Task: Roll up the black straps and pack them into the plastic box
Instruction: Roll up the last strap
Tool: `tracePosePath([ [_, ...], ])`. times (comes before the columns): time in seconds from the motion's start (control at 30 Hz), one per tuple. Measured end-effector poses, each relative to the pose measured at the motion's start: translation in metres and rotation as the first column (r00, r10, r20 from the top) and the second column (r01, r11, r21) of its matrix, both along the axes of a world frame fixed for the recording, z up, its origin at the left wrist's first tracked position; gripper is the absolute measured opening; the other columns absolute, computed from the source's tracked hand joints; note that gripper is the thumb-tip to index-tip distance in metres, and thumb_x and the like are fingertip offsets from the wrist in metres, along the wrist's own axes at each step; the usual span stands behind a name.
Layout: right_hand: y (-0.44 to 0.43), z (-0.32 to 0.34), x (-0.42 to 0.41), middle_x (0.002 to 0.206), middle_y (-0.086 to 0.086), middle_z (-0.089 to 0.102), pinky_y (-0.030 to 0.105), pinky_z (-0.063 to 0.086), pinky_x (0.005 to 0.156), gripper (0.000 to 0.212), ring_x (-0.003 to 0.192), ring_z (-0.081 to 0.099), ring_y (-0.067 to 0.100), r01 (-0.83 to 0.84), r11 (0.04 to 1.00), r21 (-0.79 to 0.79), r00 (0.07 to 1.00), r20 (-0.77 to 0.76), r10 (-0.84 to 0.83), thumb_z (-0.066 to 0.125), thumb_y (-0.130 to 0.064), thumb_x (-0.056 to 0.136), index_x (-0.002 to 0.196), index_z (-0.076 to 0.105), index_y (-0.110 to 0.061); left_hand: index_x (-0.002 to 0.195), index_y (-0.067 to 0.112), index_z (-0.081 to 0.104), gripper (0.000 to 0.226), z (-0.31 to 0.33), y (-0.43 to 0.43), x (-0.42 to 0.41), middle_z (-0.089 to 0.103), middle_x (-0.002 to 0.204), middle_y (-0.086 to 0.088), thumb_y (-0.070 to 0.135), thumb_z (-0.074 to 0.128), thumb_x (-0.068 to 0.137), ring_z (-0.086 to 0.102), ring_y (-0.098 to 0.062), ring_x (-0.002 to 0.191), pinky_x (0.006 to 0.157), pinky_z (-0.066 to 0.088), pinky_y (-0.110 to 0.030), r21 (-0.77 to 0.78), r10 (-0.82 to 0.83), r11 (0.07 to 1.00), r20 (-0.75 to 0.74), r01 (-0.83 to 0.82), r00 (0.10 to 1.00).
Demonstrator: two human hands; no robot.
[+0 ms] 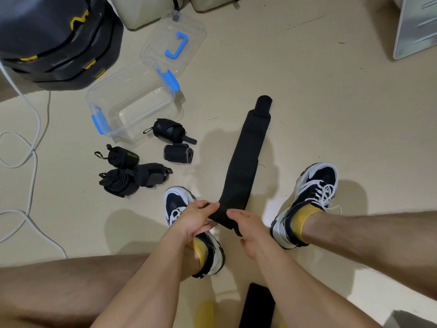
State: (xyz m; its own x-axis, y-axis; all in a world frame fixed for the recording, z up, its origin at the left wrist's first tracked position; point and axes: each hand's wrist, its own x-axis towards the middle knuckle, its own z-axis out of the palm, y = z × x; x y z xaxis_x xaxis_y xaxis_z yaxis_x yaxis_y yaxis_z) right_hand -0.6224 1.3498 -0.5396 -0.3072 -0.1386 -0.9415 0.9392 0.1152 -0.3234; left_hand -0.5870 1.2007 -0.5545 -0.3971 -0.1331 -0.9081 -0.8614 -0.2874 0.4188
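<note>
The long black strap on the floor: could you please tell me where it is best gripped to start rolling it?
Probably at its near end, pinched from both edges, as the left hand and right hand do now. The strap lies flat, stretching away, so that end is free to roll forward.

The floor (331, 114) carries a flat strap (246, 157) stretching away from the left hand (196, 218), with rolled straps (125, 158) and a plastic box (132, 102) farther left.
</note>
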Motion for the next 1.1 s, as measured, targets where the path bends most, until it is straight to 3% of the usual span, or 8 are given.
tracePosePath([
  [0.17, -0.003, -0.005, -0.001, 0.079, 0.009, 0.057, 0.03, 0.038, 0.062, 0.012, 0.07, 0.049, 0.019, -0.045, 0.999, 0.003, 0.999, 0.017, 0.044, 0.054, -0.012, 0.094, 0.088, 0.064, -0.011, 0.101, 0.006, 0.064, 0.011, -0.001, 0.016, 0.001, 0.062, 0.082, -0.012, 0.013, 0.057, 0.1, 0.06, -0.012, 0.056, 0.05, 0.048, -0.021, 0.023, 0.082, 0.996, -0.036, -0.082, 0.996],
  [0.27, -0.005, -0.004, 0.0, 0.072, 0.013, 0.055, 0.032, 0.033, 0.053, 0.018, 0.06, 0.048, 0.023, -0.093, 0.995, -0.023, 0.996, -0.016, 0.093, 0.042, -0.006, 0.094, 0.083, 0.056, -0.008, 0.104, 0.011, 0.062, 0.012, -0.005, 0.026, 0.002, 0.056, 0.088, -0.017, 0.017, 0.052, 0.102, 0.051, -0.025, 0.066, 0.055, 0.038, -0.03, -0.069, -0.016, 0.997, -0.012, 0.015, 1.0],
  [0.37, -0.005, -0.003, 0.006, 0.087, 0.012, 0.066, 0.032, 0.04, 0.056, 0.006, 0.072, 0.057, 0.026, -0.156, 0.987, -0.027, 0.986, -0.056, 0.154, 0.054, -0.015, 0.1, 0.104, 0.058, -0.014, 0.107, 0.011, 0.061, 0.014, -0.007, 0.029, 0.002, 0.061, 0.093, -0.021, 0.018, 0.05, 0.102, 0.055, -0.032, 0.08, 0.065, 0.044, -0.037, -0.093, -0.039, 0.995, 0.006, 0.04, 0.999],
  [0.53, -0.002, -0.004, 0.005, 0.098, 0.018, 0.066, 0.025, 0.046, 0.05, 0.019, 0.055, 0.058, 0.017, -0.085, 0.995, -0.049, 0.996, -0.029, 0.083, 0.055, -0.008, 0.1, 0.119, 0.059, -0.008, 0.107, 0.017, 0.062, 0.022, -0.004, 0.024, 0.006, 0.051, 0.07, -0.006, 0.022, 0.04, 0.105, 0.038, -0.011, 0.045, 0.039, 0.031, -0.019, -0.051, -0.079, 0.995, 0.102, 0.084, 0.992],
  [0.7, -0.008, 0.016, -0.013, 0.074, 0.01, 0.058, 0.024, 0.036, 0.048, 0.013, 0.052, 0.05, 0.013, -0.171, 0.979, -0.11, 0.981, -0.117, 0.158, 0.051, -0.012, 0.101, 0.093, 0.062, -0.011, 0.112, 0.016, 0.063, 0.026, 0.016, 0.011, -0.004, 0.049, 0.073, -0.007, 0.025, 0.041, 0.102, 0.031, -0.011, 0.048, 0.045, 0.027, -0.021, 0.067, -0.046, 0.997, 0.106, 0.039, 0.993],
  [0.9, -0.027, 0.081, -0.069, 0.073, 0.015, 0.058, 0.022, 0.037, 0.043, 0.019, 0.048, 0.049, 0.013, -0.101, 0.975, -0.197, 0.965, -0.257, 0.048, 0.05, -0.007, 0.1, 0.098, 0.067, 0.002, 0.103, 0.018, 0.061, 0.01, 0.089, -0.006, -0.053, 0.051, 0.073, -0.002, 0.026, 0.054, 0.101, 0.04, -0.01, 0.055, 0.049, 0.035, -0.02, 0.047, 0.051, 0.998, -0.245, -0.04, 0.968],
  [1.0, -0.032, 0.142, -0.11, 0.068, 0.012, 0.055, 0.018, 0.036, 0.036, 0.013, 0.043, 0.048, 0.013, 0.017, 0.949, -0.315, 0.965, -0.243, -0.098, 0.05, -0.003, 0.099, 0.091, 0.06, 0.003, 0.11, 0.019, 0.061, 0.021, 0.152, -0.017, -0.08, 0.06, 0.079, -0.002, 0.005, 0.063, 0.095, 0.053, -0.014, 0.063, 0.06, 0.048, -0.023, 0.074, 0.019, 0.997, -0.502, 0.02, 0.864],
  [1.1, -0.034, 0.212, -0.143, 0.065, 0.013, 0.055, 0.016, 0.036, 0.034, 0.012, 0.039, 0.049, 0.012, -0.02, 0.93, -0.368, 0.945, -0.311, -0.103, 0.052, -0.004, 0.097, 0.092, 0.06, 0.003, 0.111, 0.013, 0.062, 0.03, 0.217, -0.025, -0.105, 0.071, 0.079, -0.008, -0.006, 0.066, 0.088, 0.068, -0.017, 0.065, 0.063, 0.056, -0.021, -0.09, -0.087, 0.995, -0.634, 0.039, 0.768],
])
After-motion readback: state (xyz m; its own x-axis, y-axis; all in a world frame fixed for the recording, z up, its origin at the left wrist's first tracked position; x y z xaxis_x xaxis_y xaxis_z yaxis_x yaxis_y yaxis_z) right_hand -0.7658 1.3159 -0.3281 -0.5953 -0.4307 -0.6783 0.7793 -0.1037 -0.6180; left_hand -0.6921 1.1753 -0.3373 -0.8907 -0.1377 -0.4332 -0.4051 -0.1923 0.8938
